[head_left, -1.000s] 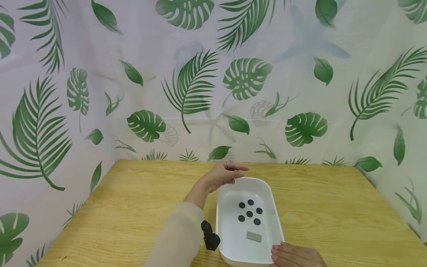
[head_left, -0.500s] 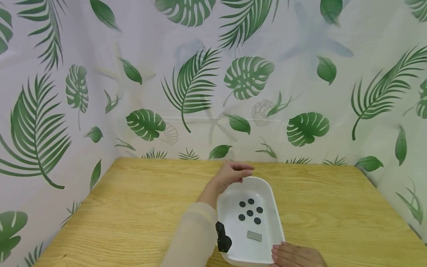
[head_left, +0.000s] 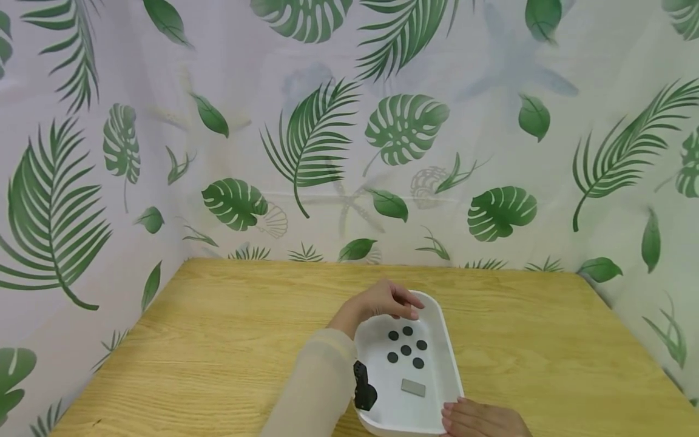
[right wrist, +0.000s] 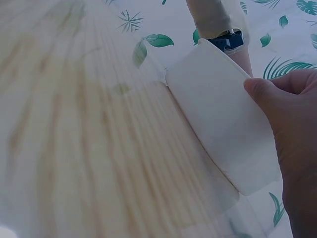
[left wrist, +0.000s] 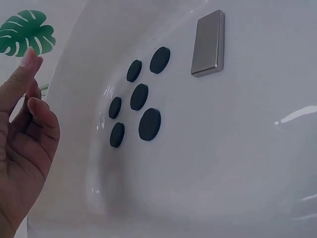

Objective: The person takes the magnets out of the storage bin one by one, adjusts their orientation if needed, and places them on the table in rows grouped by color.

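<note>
A white tray (head_left: pixel 450 352) with rounded corners stands lengthwise on the wooden table. Inside lie several flat black discs (head_left: pixel 406 350), grouped toward its far half, and a grey metallic rectangular block (head_left: pixel 413 388) nearer to me. My left hand (head_left: pixel 384 301) hovers over the tray's far end with loosely bent fingers. In the left wrist view, its thumb and fingers (left wrist: pixel 44 116) show nothing between them, and the discs are off to their right. My right hand (head_left: pixel 483 419) grips the tray's near right rim, its thumb (right wrist: pixel 260 91) at the edge in the right wrist view.
A black wrist-worn device (head_left: pixel 363 388) on the left sleeve (head_left: pixel 322 370) overlaps the tray's left wall. Wooden table (head_left: pixel 218 340) extends on both sides. Behind it hangs a white leaf-patterned curtain (head_left: pixel 327 243), which also runs along the left and right.
My left hand has moved right and then toward me, from beyond the far rim to over the tray's inside. The right hand, discs and block have stayed in place.
</note>
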### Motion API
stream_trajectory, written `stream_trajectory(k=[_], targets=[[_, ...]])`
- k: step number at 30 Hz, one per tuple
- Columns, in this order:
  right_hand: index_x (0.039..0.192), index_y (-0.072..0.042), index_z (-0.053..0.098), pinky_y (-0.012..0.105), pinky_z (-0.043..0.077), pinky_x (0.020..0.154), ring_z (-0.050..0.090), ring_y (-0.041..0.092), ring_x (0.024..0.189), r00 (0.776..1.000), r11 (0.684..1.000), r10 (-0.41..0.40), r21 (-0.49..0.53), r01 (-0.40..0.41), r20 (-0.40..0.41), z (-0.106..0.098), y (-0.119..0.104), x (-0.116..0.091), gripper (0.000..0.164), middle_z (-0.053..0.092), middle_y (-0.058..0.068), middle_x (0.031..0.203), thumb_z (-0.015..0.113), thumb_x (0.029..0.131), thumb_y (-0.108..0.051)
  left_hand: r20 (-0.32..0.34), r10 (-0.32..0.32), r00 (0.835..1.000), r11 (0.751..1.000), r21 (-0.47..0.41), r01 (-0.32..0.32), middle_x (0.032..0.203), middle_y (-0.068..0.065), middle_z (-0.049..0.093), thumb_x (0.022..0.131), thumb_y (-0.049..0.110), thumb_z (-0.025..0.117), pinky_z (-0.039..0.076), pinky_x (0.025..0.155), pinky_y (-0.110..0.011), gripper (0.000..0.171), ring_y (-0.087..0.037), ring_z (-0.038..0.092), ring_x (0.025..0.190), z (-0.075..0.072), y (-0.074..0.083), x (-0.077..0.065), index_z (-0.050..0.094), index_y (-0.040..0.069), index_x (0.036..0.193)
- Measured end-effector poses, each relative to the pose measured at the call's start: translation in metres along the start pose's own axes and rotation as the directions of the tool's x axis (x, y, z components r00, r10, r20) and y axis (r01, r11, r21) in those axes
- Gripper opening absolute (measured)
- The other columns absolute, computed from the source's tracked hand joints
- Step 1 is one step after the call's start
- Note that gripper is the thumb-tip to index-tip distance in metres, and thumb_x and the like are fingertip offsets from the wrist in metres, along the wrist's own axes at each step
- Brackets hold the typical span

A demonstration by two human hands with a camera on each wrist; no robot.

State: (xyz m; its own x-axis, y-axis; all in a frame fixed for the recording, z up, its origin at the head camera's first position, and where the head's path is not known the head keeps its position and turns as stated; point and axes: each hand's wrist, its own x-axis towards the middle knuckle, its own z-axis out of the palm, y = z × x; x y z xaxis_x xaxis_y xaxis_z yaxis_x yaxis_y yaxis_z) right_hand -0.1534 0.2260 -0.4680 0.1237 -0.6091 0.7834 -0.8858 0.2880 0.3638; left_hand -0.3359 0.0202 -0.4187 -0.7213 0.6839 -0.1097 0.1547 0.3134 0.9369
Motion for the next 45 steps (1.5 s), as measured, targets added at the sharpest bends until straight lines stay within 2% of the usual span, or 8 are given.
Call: stream_trajectory(k=[2, 7, 15, 22, 27, 30, 38, 45], targets=[[0.099, 0.001, 0.071, 0.024, 0.041, 0.099, 0.069, 0.017, 0.085, 0.999, 1.0, 0.012, 0.01, -0.013, 0.037, 0.0, -0.002, -0.004, 0.029, 0.072, 0.011, 0.085, 0.053, 0.096, -0.022, 0.018, 0.005, 1.0, 1.0, 0.003, -0.006, 0.078, 0.004, 0.062, 0.08, 0.013, 0.076, 0.052, 0.072, -0.028, 0.025, -0.008, 0.054, 0.071, 0.004, -0.003, 0.002, 0.074, 0.01, 0.104], [0.098, 0.002, 0.07, 0.023, 0.037, 0.103, 0.069, 0.017, 0.089, 0.994, 0.998, 0.054, 0.038, -0.058, 0.095, 0.0, -0.007, -0.01, 0.034, 0.072, 0.012, 0.088, 0.054, 0.095, -0.027, 0.053, 0.01, 0.999, 1.0, 0.017, -0.011, 0.08, 0.006, 0.064, 0.079, 0.012, 0.077, 0.048, 0.07, -0.021, 0.025, -0.006, 0.053, 0.071, 0.013, -0.01, 0.007, 0.074, 0.011, 0.103], [0.1, 0.003, 0.069, 0.025, 0.043, 0.097, 0.068, 0.017, 0.095, 0.994, 0.999, 0.02, 0.04, -0.025, 0.108, 0.003, -0.007, -0.015, 0.034, 0.072, 0.012, 0.09, 0.052, 0.096, -0.026, 0.117, 0.004, 0.993, 0.981, 0.191, -0.026, 0.075, 0.005, 0.06, 0.078, 0.01, 0.077, 0.041, 0.061, -0.018, 0.022, -0.005, 0.048, 0.066, 0.02, -0.018, 0.006, 0.074, 0.011, 0.101], [0.101, 0.002, 0.07, 0.024, 0.036, 0.103, 0.067, 0.016, 0.098, 0.991, 0.999, 0.009, 0.032, -0.014, 0.133, 0.003, -0.003, -0.016, 0.034, 0.072, 0.012, 0.094, 0.051, 0.097, -0.026, 0.134, -0.016, 0.991, 0.923, 0.384, -0.037, 0.081, 0.009, 0.062, 0.075, 0.016, 0.08, 0.041, 0.063, -0.016, 0.025, -0.003, 0.048, 0.071, 0.02, -0.019, 0.007, 0.075, 0.016, 0.099], [0.114, 0.006, 0.064, 0.027, 0.033, 0.106, 0.05, 0.019, 0.126, 0.991, 0.997, -0.061, 0.057, 0.054, 0.117, 0.004, 0.0, -0.015, 0.037, 0.058, 0.015, 0.126, 0.047, 0.099, -0.023, 0.138, -0.018, 0.99, 0.882, 0.469, -0.05, 0.078, 0.009, 0.06, 0.075, 0.016, 0.08, 0.04, 0.061, -0.015, 0.026, -0.002, 0.047, 0.068, 0.025, -0.021, 0.009, 0.075, 0.016, 0.101], [0.12, 0.007, 0.06, 0.028, 0.033, 0.106, 0.044, 0.021, 0.131, 0.992, 0.994, -0.085, 0.077, 0.077, 0.094, 0.005, 0.001, -0.013, 0.039, 0.048, 0.015, 0.137, 0.046, 0.099, -0.022, 0.134, -0.011, 0.991, 0.852, 0.521, -0.061, 0.075, 0.008, 0.057, 0.075, 0.015, 0.08, 0.038, 0.059, -0.014, 0.026, -0.002, 0.045, 0.066, 0.028, -0.022, 0.01, 0.076, 0.016, 0.1], [0.107, 0.006, 0.066, 0.029, 0.038, 0.103, 0.055, 0.021, 0.12, 0.996, 0.996, -0.085, 0.021, 0.085, 0.023, 0.006, 0.003, -0.004, 0.032, 0.069, 0.015, 0.107, 0.048, 0.098, -0.018, 0.108, -0.01, 0.994, 0.836, 0.546, -0.051, 0.079, 0.008, 0.057, 0.076, 0.014, 0.079, 0.04, 0.06, -0.014, 0.022, -0.002, 0.049, 0.067, 0.029, -0.025, 0.014, 0.076, 0.016, 0.098], [0.111, 0.005, 0.066, 0.028, 0.037, 0.104, 0.052, 0.019, 0.124, 0.998, 0.997, -0.045, 0.056, 0.043, 0.035, 0.004, 0.002, -0.004, 0.032, 0.059, 0.013, 0.125, 0.047, 0.099, -0.018, 0.153, -0.018, 0.988, 0.836, 0.544, -0.069, 0.08, 0.01, 0.062, 0.077, 0.015, 0.079, 0.04, 0.06, -0.013, 0.026, 0.0, 0.049, 0.066, 0.029, -0.026, 0.014, 0.075, 0.016, 0.102]])
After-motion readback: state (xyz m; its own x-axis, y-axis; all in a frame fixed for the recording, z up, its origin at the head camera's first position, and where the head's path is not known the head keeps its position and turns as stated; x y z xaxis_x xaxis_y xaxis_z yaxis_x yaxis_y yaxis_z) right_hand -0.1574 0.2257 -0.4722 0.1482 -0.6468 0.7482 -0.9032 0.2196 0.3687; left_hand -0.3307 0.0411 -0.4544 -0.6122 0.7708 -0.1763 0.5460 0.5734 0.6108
